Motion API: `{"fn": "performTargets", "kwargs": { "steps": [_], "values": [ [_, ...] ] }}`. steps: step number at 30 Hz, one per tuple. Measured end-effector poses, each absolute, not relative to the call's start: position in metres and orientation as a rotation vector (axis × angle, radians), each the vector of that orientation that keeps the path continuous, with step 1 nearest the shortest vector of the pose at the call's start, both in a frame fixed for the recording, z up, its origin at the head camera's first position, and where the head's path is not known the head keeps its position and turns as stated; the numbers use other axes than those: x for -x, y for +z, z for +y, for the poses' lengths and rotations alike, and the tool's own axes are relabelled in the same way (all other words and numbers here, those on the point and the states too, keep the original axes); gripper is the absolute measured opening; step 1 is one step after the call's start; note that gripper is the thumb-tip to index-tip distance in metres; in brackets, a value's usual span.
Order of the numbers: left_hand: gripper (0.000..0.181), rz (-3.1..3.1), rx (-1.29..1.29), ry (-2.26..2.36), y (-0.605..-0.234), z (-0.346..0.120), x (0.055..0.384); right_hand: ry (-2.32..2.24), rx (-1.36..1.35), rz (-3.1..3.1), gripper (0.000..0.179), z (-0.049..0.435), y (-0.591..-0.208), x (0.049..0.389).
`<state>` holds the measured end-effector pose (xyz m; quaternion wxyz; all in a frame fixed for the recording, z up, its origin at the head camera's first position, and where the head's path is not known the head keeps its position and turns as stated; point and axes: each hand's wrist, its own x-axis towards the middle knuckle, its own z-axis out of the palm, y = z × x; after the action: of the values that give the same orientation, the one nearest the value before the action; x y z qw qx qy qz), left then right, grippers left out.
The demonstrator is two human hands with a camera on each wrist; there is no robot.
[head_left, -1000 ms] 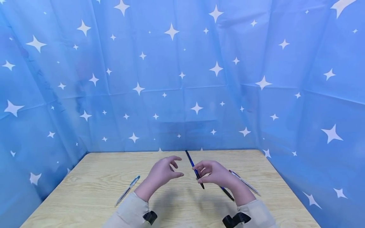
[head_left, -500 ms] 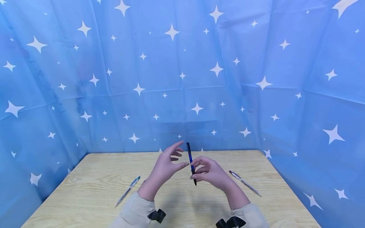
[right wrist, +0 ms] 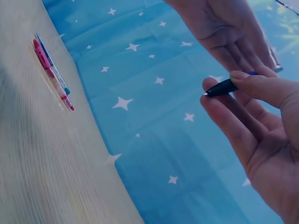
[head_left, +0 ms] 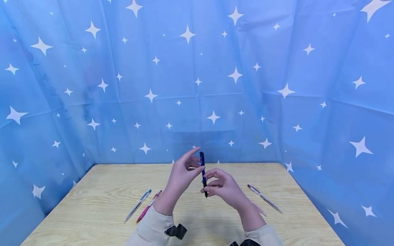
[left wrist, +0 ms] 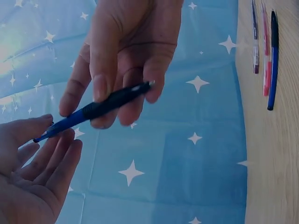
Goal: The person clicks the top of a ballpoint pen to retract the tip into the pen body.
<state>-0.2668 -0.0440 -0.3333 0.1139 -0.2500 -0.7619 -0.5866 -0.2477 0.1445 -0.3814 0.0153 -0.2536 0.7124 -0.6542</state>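
A blue ballpoint pen point(head_left: 202, 160) with a black grip stands nearly upright above the table, between both hands. My right hand point(head_left: 227, 189) pinches its lower part between thumb and fingers, with the tip pointing down. My left hand point(head_left: 181, 176) is at the upper end, thumb against the barrel and fingers extended beside it. In the left wrist view, the left hand point(left wrist: 39, 168) has thumb and fingers on either side of the blue end, and the right hand point(left wrist: 133, 60) holds the black grip. The pen tip shows past the right fingertips point(right wrist: 209, 86) in the right wrist view.
On the wooden table point(head_left: 123, 177), a teal-ended clear pen point(head_left: 137, 206) and a red pen point(head_left: 149, 206) lie left. A dark-ended clear pen point(head_left: 264, 199) and a partly hidden pink pen point(head_left: 258, 207) lie right. Another blue-black pen point(left wrist: 274, 60) lies beside these. A starred blue curtain point(head_left: 197, 102) surrounds the table.
The pen has moved left and turned more upright in my right hand. My left hand has risen and come in to the pen's upper end. The red pen has come into view.
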Motion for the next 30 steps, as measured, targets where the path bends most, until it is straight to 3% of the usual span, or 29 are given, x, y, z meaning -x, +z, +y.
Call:
{"fn": "performTargets", "kwargs": {
  "steps": [30],
  "values": [
    [0.045,-2.025,0.623,-2.057,-0.343,-0.037,0.268,-2.171,0.694,2.13,0.026,0.141,-0.393,0.254]
  ]
}}
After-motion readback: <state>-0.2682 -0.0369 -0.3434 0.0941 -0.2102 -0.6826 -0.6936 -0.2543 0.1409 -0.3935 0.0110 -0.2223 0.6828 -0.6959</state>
